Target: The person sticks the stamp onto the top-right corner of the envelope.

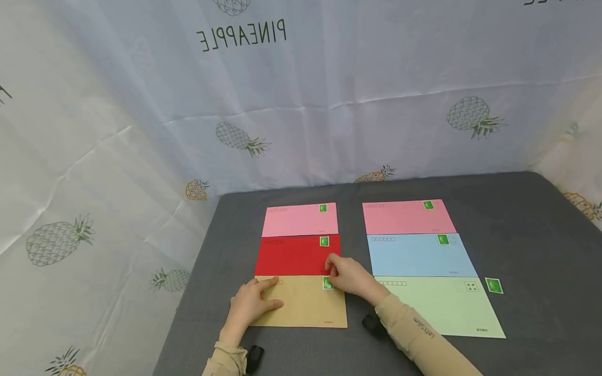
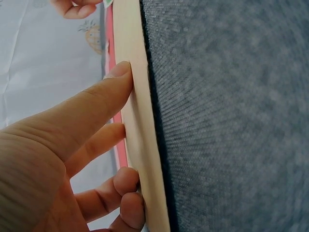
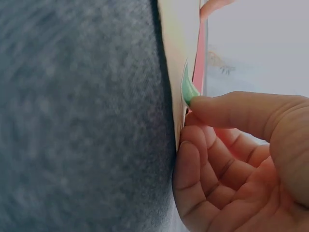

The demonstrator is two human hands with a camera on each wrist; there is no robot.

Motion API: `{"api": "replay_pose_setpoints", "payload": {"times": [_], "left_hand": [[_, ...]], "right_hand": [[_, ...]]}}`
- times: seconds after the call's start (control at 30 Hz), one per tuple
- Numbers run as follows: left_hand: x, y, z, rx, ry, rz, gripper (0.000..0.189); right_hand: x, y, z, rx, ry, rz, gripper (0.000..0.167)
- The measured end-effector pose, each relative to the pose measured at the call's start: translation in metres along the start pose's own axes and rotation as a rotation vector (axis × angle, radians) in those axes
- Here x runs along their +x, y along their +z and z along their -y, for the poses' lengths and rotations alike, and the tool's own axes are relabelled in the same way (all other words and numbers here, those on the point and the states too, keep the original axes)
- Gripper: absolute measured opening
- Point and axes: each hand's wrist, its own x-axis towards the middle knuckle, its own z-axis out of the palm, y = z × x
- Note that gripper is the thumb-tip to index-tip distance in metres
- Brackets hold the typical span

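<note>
A tan envelope [image 1: 301,310] lies nearest the front in the left column on the dark table. The left hand [image 1: 249,305] rests on its left side, thumb and fingers spread and touching the paper. At its upper right corner the right hand [image 1: 350,275] pinches the edge of a green stamp [image 1: 327,283] between thumb and fingers. In the right wrist view that stamp [image 3: 189,89] bends up from the paper, one edge at the thumb tip. Above the tan envelope lie a red envelope [image 1: 291,257] and a pink envelope [image 1: 298,222], each bearing a green stamp.
The right column has a pink envelope [image 1: 400,219] and a blue envelope [image 1: 414,258], both stamped, and a light green envelope [image 1: 437,310] with a small printed box at its corner. A loose green stamp [image 1: 494,285] lies to its right. A pineapple-print cloth [image 1: 329,68] hangs behind.
</note>
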Motion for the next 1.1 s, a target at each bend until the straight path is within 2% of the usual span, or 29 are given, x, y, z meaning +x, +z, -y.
{"api": "replay_pose_setpoints", "payload": {"times": [0.5, 1.1], "left_hand": [[-0.0006, 0.0006, -0.0009, -0.006, -0.006, -0.002, 0.06], [-0.0011, -0.0005, -0.0018, 0.007, -0.003, -0.002, 0.06]], "right_hand": [[-0.0016, 0.0033, 0.0046, -0.041, 0.025, -0.007, 0.016], [-0.0053, 0.0043, 0.0062, -0.109, 0.005, -0.015, 0.007]]}}
